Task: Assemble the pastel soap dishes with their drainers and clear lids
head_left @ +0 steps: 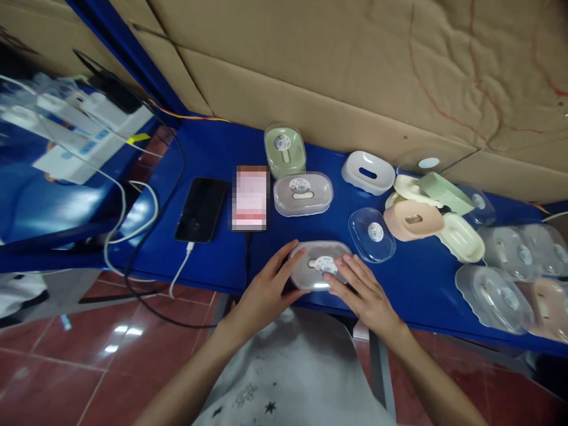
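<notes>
A pale grey-pink soap box with a clear lid and a round label lies at the table's front edge, before my body. My left hand grips its left end, thumb at the near side and fingers over the far side. Across the lid's right part lie the fingers of my right hand, some touching the label; its thumb is hidden. Just beyond stands another lidded grey soap box, with a green lidded one behind it. To the right rests a loose clear lid with a label.
Left of the boxes lie a black phone on a white cable and a blurred-out screen. Farther right are a white tray, a peach base, a green part and several lidded boxes. Cardboard lines the back.
</notes>
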Demonstrator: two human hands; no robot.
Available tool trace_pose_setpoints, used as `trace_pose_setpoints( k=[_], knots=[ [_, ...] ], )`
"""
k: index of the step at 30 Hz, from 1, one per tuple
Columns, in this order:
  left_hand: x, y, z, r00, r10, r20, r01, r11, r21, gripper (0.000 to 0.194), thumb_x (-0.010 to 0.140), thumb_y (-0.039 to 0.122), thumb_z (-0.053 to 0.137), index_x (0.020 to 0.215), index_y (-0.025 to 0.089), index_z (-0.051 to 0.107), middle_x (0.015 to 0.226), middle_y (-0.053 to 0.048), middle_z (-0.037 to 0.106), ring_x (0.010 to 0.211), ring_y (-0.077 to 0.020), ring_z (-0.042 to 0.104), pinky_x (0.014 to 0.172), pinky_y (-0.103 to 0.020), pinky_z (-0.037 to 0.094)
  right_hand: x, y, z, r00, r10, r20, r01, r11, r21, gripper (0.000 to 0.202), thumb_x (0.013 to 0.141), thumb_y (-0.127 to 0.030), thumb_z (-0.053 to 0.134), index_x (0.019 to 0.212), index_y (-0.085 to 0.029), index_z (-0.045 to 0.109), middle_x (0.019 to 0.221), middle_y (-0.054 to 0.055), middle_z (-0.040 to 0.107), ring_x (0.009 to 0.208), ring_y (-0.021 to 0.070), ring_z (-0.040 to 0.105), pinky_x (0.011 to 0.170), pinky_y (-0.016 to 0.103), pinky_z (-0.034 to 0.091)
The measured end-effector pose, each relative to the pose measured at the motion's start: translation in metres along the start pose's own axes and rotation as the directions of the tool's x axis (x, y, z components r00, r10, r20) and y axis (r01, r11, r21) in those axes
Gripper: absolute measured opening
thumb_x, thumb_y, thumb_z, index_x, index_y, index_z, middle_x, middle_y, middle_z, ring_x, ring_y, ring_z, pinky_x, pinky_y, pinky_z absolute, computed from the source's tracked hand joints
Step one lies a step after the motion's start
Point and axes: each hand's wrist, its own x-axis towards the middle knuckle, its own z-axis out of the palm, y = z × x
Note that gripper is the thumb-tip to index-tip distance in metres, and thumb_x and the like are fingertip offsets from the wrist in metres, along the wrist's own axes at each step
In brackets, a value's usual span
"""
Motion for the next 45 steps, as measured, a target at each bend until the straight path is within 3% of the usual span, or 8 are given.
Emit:
trace_pose_setpoints(
  k=[5, 12, 15, 19, 24, 29, 39, 45],
  knots=[
    [0.003, 0.000, -0.001, 1.000, -0.018, 0.024, 0.019, 1.000, -0.017, 0.087, 0.102, 0.029, 0.074, 0.172, 0.036, 0.022, 0.171, -0.015, 0.041, 0.157, -0.0343, 0.047, 0.122, -0.056, 0.051, -0.001, -0.004, -0.001, 0.999, 0.012, 0.034, -0.009, 0.996, -0.091, 0.070, 0.100, -0.008, 0.068, 0.164, -0.028, 0.047, 0.163, 0.008, 0.056, 0.164, 0.0262, 0.034, 0.133, 0.050, 0.039],
    [0.015, 0.001, -0.012, 0.979, 0.018, 0.202, -0.006, 0.998, -0.056, 0.089, 0.102, 0.027, 0.073, 0.172, 0.038, 0.019, 0.176, -0.012, 0.032, 0.159, -0.0297, 0.044, 0.123, -0.049, 0.051, 0.014, 0.004, -0.021, 0.990, 0.073, 0.122, -0.071, 0.997, -0.014, 0.074, 0.101, -0.040, 0.073, 0.167, -0.031, 0.042, 0.166, 0.017, 0.048, 0.160, 0.0373, 0.039, 0.119, 0.059, 0.053],
    [0.031, 0.002, -0.023, 0.991, 0.092, 0.099, -0.095, 0.995, 0.031, 0.086, 0.105, 0.039, 0.068, 0.174, 0.034, 0.016, 0.181, -0.015, 0.020, 0.164, -0.0320, 0.035, 0.124, -0.051, 0.049, 0.031, 0.020, -0.041, 0.995, 0.091, 0.032, -0.091, 0.996, 0.012, 0.077, 0.100, -0.039, 0.074, 0.168, -0.034, 0.039, 0.168, 0.015, 0.045, 0.155, 0.0345, 0.046, 0.121, 0.055, 0.051],
    [0.063, 0.002, -0.040, 0.977, 0.158, -0.141, -0.103, 0.936, 0.336, 0.066, 0.108, 0.040, 0.063, 0.167, 0.025, 0.038, 0.170, -0.019, 0.042, 0.159, -0.0358, 0.042, 0.128, -0.057, 0.040, 0.084, 0.063, -0.055, 0.942, 0.258, -0.216, -0.283, 0.954, -0.094, 0.070, 0.100, -0.051, 0.071, 0.163, -0.031, 0.048, 0.166, 0.017, 0.045, 0.152, 0.0377, 0.048, 0.124, 0.060, 0.045],
    [0.088, -0.003, -0.050, 0.957, -0.094, -0.276, 0.247, 0.762, 0.598, 0.080, 0.100, 0.043, 0.074, 0.167, 0.017, 0.040, 0.167, -0.029, 0.042, 0.152, -0.0479, 0.046, 0.122, -0.071, 0.037, 0.170, 0.112, -0.033, 0.909, 0.409, -0.079, -0.415, 0.868, -0.272, 0.068, 0.103, -0.057, 0.061, 0.162, -0.023, 0.051, 0.166, 0.022, 0.044, 0.146, 0.0438, 0.049, 0.117, 0.062, 0.046],
    [0.085, -0.018, -0.055, 0.876, -0.371, -0.309, 0.483, 0.685, 0.546, 0.090, 0.097, 0.035, 0.076, 0.171, 0.015, 0.030, 0.168, -0.032, 0.037, 0.142, -0.0517, 0.054, 0.103, -0.066, 0.056, 0.203, 0.112, -0.007, 0.881, 0.473, 0.017, -0.447, 0.844, -0.295, 0.066, 0.106, -0.053, 0.055, 0.164, -0.021, 0.049, 0.168, 0.024, 0.042, 0.146, 0.0454, 0.047, 0.116, 0.061, 0.045],
    [0.042, -0.026, -0.060, 0.904, -0.272, -0.330, 0.412, 0.763, 0.499, 0.081, 0.097, 0.028, 0.073, 0.166, 0.014, 0.034, 0.172, -0.032, 0.028, 0.148, -0.0521, 0.049, 0.105, -0.065, 0.055, 0.218, 0.093, 0.016, 0.846, 0.533, 0.011, -0.507, 0.811, -0.291, 0.063, 0.113, -0.052, 0.036, 0.166, -0.020, 0.045, 0.169, 0.025, 0.039, 0.142, 0.0433, 0.046, 0.115, 0.059, 0.043],
    [0.049, 0.000, -0.058, 0.944, -0.081, -0.321, 0.265, 0.765, 0.587, 0.059, 0.106, 0.036, 0.062, 0.160, 0.018, 0.049, 0.159, -0.027, 0.051, 0.139, -0.0465, 0.057, 0.110, -0.064, 0.050, 0.223, 0.077, 0.022, 0.821, 0.570, -0.021, -0.554, 0.788, -0.269, 0.069, 0.111, -0.059, 0.035, 0.166, -0.018, 0.045, 0.166, 0.026, 0.042, 0.136, 0.0420, 0.051, 0.112, 0.059, 0.045]
  ],
)
